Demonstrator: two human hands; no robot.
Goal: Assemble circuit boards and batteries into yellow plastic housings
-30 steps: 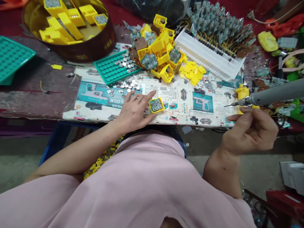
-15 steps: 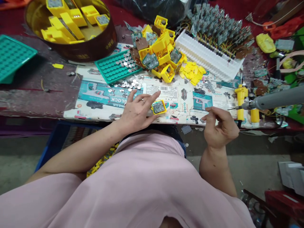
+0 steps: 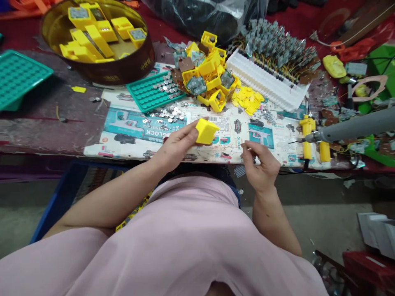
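My left hand point(image 3: 176, 146) grips a small yellow plastic box point(image 3: 206, 131), lifted off the printed cardboard sheet point(image 3: 216, 123) and turned so its closed yellow side faces me. My right hand point(image 3: 261, 163) hovers just to the right of it, fingers curled with thumb and forefinger close together; what they hold, if anything, I cannot make out. A grey electric screwdriver point(image 3: 352, 128) hangs free at the right, away from both hands.
A pile of yellow boxes with circuit boards point(image 3: 208, 74) lies behind, beside a green tray of button cells point(image 3: 154, 91) and loose cells point(image 3: 168, 113). A round brown tin point(image 3: 123, 65) holds yellow boxes at back left. A white rack with wired boards point(image 3: 268, 76) stands right.
My right hand let go of the screwdriver and came left toward the box. My left hand picked the yellow box up from the cardboard and flipped it over.
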